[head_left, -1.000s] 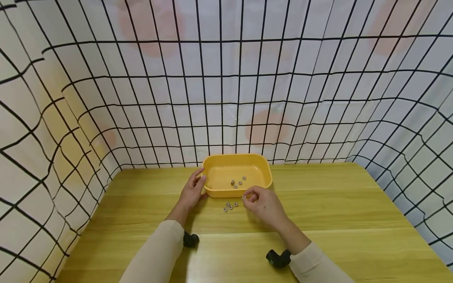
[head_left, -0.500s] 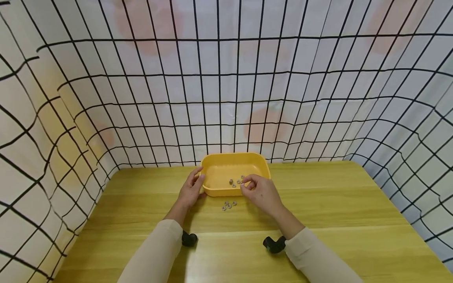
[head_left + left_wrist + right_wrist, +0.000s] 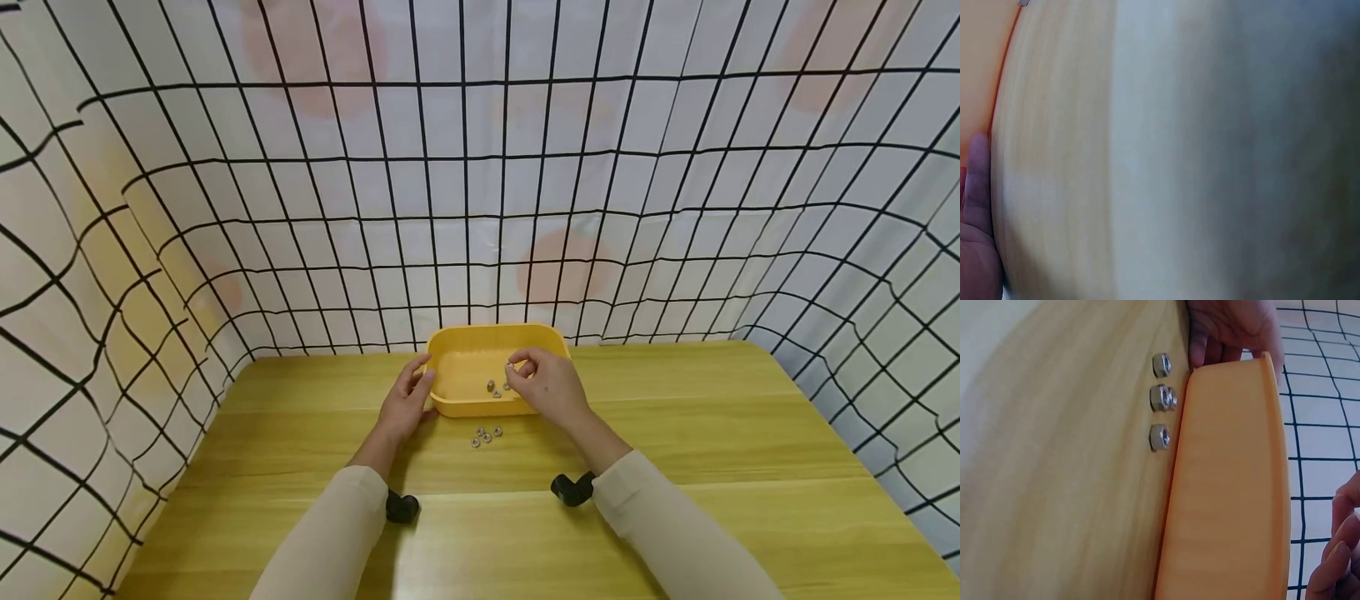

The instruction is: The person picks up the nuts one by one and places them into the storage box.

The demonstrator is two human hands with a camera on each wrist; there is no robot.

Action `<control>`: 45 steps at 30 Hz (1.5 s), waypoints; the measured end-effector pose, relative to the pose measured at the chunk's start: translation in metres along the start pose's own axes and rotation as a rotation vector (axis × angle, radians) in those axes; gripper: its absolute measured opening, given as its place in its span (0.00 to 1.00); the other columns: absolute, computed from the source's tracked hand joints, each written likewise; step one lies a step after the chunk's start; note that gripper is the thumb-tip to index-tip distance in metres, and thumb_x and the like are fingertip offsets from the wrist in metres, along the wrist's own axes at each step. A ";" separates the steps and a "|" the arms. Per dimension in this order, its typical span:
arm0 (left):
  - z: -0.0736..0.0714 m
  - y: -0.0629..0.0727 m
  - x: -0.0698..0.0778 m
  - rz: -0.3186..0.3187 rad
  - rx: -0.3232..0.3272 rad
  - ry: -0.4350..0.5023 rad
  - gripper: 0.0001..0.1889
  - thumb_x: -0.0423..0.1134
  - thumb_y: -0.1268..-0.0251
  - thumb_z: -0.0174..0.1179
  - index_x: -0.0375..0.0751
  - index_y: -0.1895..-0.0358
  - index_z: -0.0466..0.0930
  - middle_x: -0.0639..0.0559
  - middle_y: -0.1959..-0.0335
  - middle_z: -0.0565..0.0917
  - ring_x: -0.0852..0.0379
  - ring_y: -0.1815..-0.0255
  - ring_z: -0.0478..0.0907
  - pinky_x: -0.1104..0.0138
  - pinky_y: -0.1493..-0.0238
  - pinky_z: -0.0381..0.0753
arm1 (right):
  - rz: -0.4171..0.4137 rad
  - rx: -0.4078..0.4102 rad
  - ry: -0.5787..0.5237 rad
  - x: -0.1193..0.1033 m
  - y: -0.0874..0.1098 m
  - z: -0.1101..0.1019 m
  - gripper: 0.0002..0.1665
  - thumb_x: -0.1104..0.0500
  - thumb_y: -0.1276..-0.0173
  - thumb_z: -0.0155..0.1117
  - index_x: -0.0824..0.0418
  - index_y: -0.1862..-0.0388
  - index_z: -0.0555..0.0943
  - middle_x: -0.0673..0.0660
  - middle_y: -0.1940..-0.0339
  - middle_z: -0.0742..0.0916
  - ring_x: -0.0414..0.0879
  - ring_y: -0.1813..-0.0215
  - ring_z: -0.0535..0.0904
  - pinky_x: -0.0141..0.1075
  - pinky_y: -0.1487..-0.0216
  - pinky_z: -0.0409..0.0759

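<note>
In the head view, my left hand [image 3: 405, 402] rests at the left end of a yellow plastic tray [image 3: 465, 408], fingers along its outer wall and thumb at the rim. My right hand [image 3: 551, 385] is over the tray's right half, pinching a small hex nut [image 3: 510, 366] between thumb and forefinger. A few more nuts [image 3: 491, 386] lie on the tray floor, partly covered by that hand. Several metal hex nuts [image 3: 487, 437] sit on the table in front of the tray; the right wrist view shows these nuts [image 3: 1160, 437] beside the tray wall [image 3: 1229, 475].
The tray stands near the back edge of a wood-grain table [image 3: 712, 433]. Behind and at both sides hangs a white cloth with black grid lines [image 3: 450, 192]. Black wrist-worn devices [image 3: 402, 508] show beneath both forearms.
My right hand has moved with the pinched nut from the tray's front rim, forward over the inside of the tray. The left hand stays at the tray's left end.
</note>
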State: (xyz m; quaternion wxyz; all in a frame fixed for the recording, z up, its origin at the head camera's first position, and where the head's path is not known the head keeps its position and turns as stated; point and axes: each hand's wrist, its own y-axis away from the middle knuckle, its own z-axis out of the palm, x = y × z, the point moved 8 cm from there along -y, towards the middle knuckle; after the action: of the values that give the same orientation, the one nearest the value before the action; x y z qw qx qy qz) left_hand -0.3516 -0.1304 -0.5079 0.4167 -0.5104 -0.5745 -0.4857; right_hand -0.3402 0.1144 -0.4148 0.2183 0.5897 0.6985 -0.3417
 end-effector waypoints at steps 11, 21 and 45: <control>0.003 -0.003 -0.002 -0.013 -0.026 0.008 0.26 0.49 0.17 0.47 0.60 0.20 0.61 0.37 0.23 0.65 0.37 0.29 0.70 0.51 0.47 0.88 | 0.029 -0.046 -0.001 0.005 -0.021 0.012 0.09 0.51 0.30 0.67 0.53 0.55 0.85 0.50 0.72 0.87 0.44 0.79 0.74 0.34 0.77 0.71; 0.003 0.001 0.000 0.007 -0.002 -0.007 0.24 0.54 0.19 0.50 0.68 0.24 0.65 0.42 0.25 0.68 0.40 0.30 0.72 0.58 0.51 0.89 | 0.034 -0.069 0.040 0.014 -0.037 0.022 0.11 0.51 0.29 0.66 0.54 0.54 0.85 0.51 0.67 0.89 0.43 0.76 0.77 0.33 0.75 0.73; 0.000 -0.002 0.000 0.005 -0.007 0.000 0.25 0.54 0.19 0.51 0.66 0.23 0.64 0.42 0.25 0.68 0.39 0.29 0.71 0.58 0.51 0.89 | 0.058 -0.139 0.020 0.025 -0.042 0.039 0.12 0.51 0.29 0.67 0.54 0.52 0.84 0.52 0.67 0.86 0.43 0.76 0.77 0.32 0.75 0.74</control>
State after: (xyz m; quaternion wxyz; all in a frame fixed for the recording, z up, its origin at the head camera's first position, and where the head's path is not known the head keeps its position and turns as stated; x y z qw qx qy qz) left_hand -0.3532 -0.1305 -0.5086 0.4163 -0.5132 -0.5715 -0.4866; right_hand -0.3904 0.0994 -0.4496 0.2616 0.5966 0.7052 -0.2799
